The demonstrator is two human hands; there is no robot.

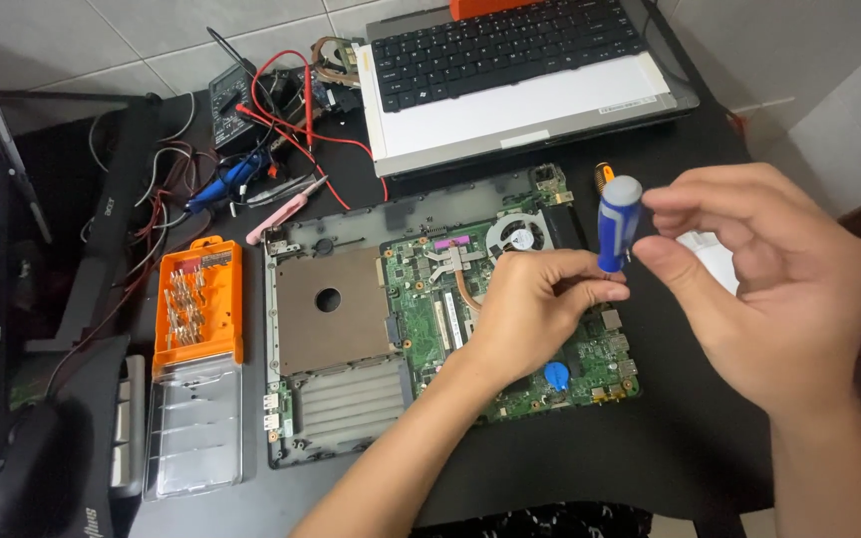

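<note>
While both hands meet over the opened laptop base, the readings are:
Screwdriver: blue handle, grey cap, upright above the green circuit board's right part.
Right hand: thumb and forefinger closed on the handle's top and side.
Left hand: fingers curled on the lower shaft, resting on the board.
Laptop base: middle of the black worktop; fan near its far edge.
Bit case: orange, lid open, left of the base.
Second laptop: far edge.
Room: pale floor tiles beyond.
</note>
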